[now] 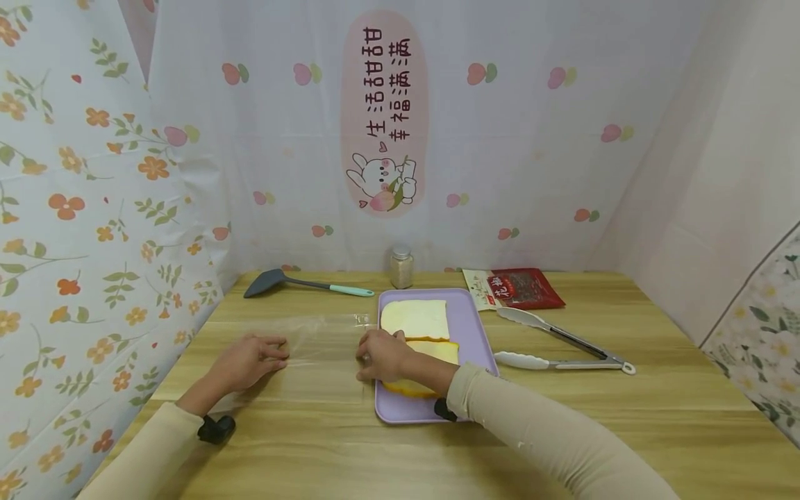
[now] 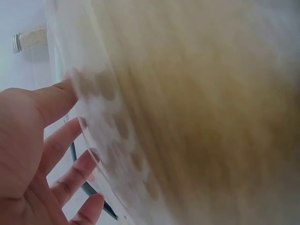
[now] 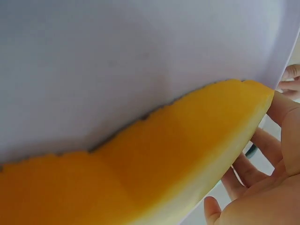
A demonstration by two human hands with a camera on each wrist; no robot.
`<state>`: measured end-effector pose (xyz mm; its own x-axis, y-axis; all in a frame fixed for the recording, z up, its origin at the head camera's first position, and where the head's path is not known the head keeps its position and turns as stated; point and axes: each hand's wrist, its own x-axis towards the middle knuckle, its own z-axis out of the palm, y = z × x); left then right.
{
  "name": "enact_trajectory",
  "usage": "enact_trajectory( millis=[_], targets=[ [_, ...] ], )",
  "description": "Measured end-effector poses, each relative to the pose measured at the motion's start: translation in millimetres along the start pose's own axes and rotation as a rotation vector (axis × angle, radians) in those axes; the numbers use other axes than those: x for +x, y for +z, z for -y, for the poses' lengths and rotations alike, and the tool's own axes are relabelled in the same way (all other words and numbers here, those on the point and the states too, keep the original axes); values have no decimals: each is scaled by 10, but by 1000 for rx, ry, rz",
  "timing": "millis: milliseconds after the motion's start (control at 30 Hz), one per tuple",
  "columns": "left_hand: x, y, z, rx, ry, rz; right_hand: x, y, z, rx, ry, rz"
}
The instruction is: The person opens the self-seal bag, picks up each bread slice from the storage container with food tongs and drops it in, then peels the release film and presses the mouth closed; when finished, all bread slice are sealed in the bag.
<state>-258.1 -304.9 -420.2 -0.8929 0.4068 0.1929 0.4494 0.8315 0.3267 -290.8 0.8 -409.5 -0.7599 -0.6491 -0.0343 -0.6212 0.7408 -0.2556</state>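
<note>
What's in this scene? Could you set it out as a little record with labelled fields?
Surface: wood-look table
Left grip: left hand touches clear plastic, sheet or bag unclear
Right grip: right hand at the plastic's right edge; whether it pinches is unclear
Tray: lilac tray, right of most of the plastic
On tray: far bread slice and near bread slice, the latter partly hidden
Table's far side: spatula, lidded jar, red-and-white packet
Right of tray: tongs, spread apart

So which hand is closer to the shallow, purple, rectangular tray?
The right hand. It is over the left edge of the tray, while the left hand is away to the tray's left, touching the clear, thin plastic sheet.
</note>
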Motion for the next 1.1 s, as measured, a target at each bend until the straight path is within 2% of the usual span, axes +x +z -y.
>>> enact_trajectory(
  millis=[167, 433, 667, 833, 1100],
  targets=[
    [-4, 7, 21, -25, -6, -7, -22, -6, 4, -28, -14, 18],
    [-11, 18, 59, -123, -45, -24, -45, -26, 3, -26, -36, 21],
    [-20, 10, 47, -189, -31, -97, -44, -20, 26, -60, -41, 19],
    [-5, 22, 63, -192, -8, -136, -36, 11, 66, -113, -13, 42],
    [-27, 39, 62, -167, 1, -146, -47, 36, 100, -199, 22, 101]
  ],
)
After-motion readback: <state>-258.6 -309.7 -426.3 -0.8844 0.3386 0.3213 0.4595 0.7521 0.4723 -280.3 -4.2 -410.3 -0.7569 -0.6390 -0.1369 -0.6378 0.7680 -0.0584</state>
